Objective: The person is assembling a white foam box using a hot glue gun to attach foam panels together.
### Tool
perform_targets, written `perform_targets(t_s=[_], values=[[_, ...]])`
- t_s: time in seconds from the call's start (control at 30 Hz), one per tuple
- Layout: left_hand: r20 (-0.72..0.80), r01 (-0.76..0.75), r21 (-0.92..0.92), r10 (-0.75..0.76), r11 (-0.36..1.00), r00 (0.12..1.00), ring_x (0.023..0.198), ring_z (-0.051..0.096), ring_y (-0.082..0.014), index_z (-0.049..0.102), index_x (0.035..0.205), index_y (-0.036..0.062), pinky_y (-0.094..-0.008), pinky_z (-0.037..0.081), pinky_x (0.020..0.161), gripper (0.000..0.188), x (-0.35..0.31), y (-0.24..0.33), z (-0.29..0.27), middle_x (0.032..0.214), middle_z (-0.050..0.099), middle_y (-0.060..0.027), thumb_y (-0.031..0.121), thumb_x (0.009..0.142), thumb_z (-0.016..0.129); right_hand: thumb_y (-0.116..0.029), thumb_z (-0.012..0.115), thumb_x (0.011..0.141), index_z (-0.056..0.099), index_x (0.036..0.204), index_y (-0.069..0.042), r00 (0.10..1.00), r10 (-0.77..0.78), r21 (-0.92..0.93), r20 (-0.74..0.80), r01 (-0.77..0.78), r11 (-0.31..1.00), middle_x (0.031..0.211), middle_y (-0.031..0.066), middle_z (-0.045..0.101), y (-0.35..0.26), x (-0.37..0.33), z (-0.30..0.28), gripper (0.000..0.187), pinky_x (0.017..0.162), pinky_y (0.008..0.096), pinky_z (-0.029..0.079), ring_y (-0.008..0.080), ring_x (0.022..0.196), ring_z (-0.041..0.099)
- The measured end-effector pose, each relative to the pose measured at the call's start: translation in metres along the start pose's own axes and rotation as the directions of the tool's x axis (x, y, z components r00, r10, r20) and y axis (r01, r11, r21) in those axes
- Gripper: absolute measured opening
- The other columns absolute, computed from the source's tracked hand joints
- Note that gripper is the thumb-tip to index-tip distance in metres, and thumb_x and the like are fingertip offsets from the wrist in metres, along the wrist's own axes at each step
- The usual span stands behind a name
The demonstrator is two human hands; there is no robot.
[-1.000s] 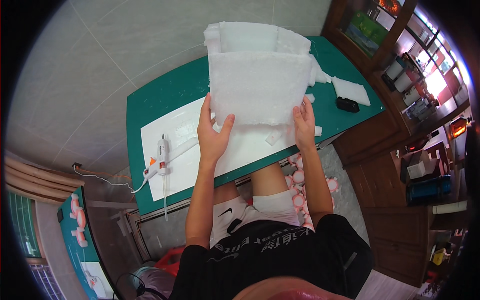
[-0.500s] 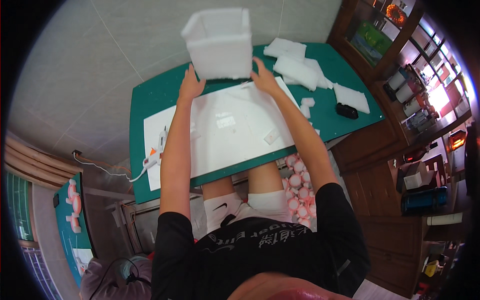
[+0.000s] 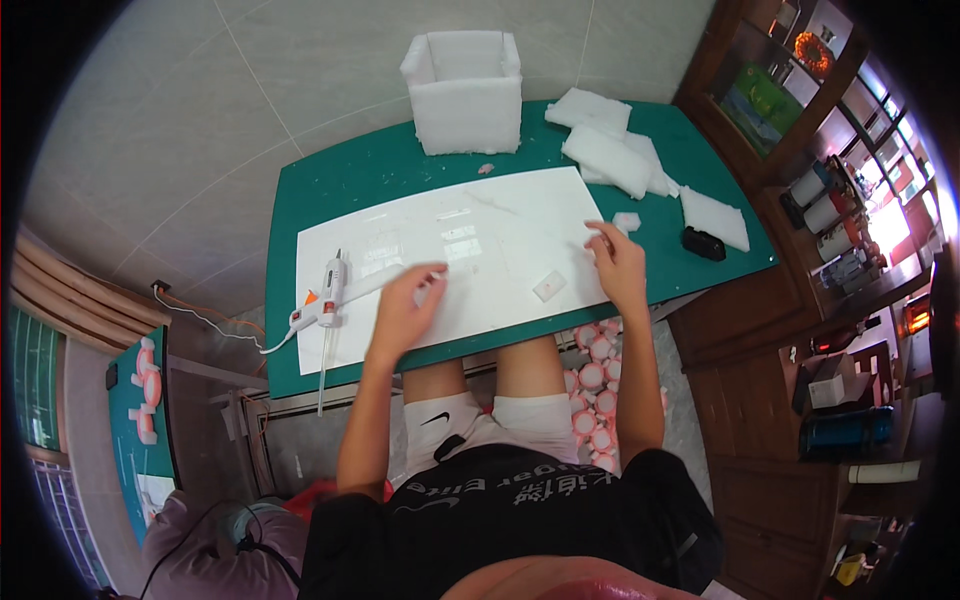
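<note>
My left hand [image 3: 408, 305] hovers over the white board [image 3: 500, 225] with its fingers apart and nothing in it. To its left lies a white hot glue gun [image 3: 328, 300] with a clear glue stick poking out of its back. My right hand [image 3: 617, 262], also empty and loosely spread, is at the board's right edge. A small white foam piece [image 3: 627, 221] lies just beyond it, and a small clear-and-white flat piece [image 3: 549, 286] rests on the board between my hands. At the table's far edge stands an open-topped white foam box [image 3: 467, 115].
White foam sheets [image 3: 605, 155] are piled on the green table [image 3: 400, 175] at the far right, near a black object [image 3: 704, 243]. Pink-and-white round pieces [image 3: 592, 378] lie below the table. A cabinet [image 3: 735, 340] stands at the right; another person [image 3: 225, 545] is at lower left.
Both hands have left the sides of the foam box and drawn back toward me. The box stays at the table's far edge. The glue gun is now in fuller view.
</note>
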State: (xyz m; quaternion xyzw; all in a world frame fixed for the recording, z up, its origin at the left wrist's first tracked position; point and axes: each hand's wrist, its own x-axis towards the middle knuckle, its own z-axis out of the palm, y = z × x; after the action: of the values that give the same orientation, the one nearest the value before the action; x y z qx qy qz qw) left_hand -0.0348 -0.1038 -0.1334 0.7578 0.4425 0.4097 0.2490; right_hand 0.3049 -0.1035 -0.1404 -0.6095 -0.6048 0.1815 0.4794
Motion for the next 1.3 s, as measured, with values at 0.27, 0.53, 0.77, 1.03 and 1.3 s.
perform_targets(t_s=[0.27,0.53,0.77,1.03,1.3], values=[[0.174,-0.014,-0.271,0.063,0.963,0.983,0.090,0.069,-0.0208,0.063,0.121,0.0013,-0.0323,0.053,0.082,0.030,-0.035,0.049,0.065,0.106,0.071,-0.0141,0.009,0.091,0.062,-0.005,0.067,0.090,0.071,0.104,0.003,0.987,0.122,0.148,-0.107,-0.106,0.983,0.083,0.0076,0.074,-0.016,-0.099,-0.054,0.017,0.065,0.0221,0.050,0.0062,0.071,0.063],[0.475,-0.343,-0.292,0.447,0.893,0.758,0.091,0.063,-0.0367,0.063,0.112,0.0032,-0.0415,0.050,0.081,0.022,-0.051,0.082,0.152,0.105,0.067,-0.0170,0.013,0.093,0.058,-0.005,0.069,0.089,0.072,0.099,0.002,0.982,0.182,0.210,0.043,-0.187,0.960,0.084,0.0064,0.073,-0.022,-0.186,-0.048,0.013,0.062,0.0221,0.048,0.0066,0.071,0.063],[0.695,-0.208,-0.262,0.334,0.942,0.637,0.074,0.063,-0.0391,0.065,0.081,-0.0005,-0.0462,0.048,0.067,0.025,-0.079,0.064,0.138,0.075,0.063,-0.0209,0.020,0.095,0.060,-0.002,0.065,0.091,0.066,0.106,0.000,0.932,0.343,0.090,-0.117,-0.334,0.938,0.093,0.0029,0.071,0.006,-0.243,-0.102,0.015,0.070,0.0228,0.047,0.0067,0.082,0.062],[0.637,0.024,-0.504,0.353,0.863,0.685,0.097,0.069,-0.0227,0.057,0.129,0.0020,-0.0323,0.054,0.081,0.033,-0.123,0.092,0.154,0.116,0.068,-0.0149,0.009,0.097,0.059,-0.015,0.059,0.098,0.052,0.132,0.002,0.924,0.247,0.489,-0.292,-0.078,0.869,0.131,0.0192,0.061,-0.023,-0.244,-0.092,0.039,0.108,0.0351,0.040,0.0251,0.127,0.055],[0.428,0.246,-0.742,0.159,0.624,0.890,0.079,0.068,-0.0146,0.061,0.107,-0.0027,-0.0288,0.055,0.071,0.015,-0.157,0.066,0.174,0.091,0.071,-0.0093,0.004,0.093,0.063,-0.030,0.062,0.097,0.025,0.151,0.001,0.986,-0.062,0.790,0.152,-0.083,0.608,0.152,0.0232,0.038,-0.058,-0.263,-0.008,0.072,0.115,0.0404,0.030,0.0306,0.142,0.037]])
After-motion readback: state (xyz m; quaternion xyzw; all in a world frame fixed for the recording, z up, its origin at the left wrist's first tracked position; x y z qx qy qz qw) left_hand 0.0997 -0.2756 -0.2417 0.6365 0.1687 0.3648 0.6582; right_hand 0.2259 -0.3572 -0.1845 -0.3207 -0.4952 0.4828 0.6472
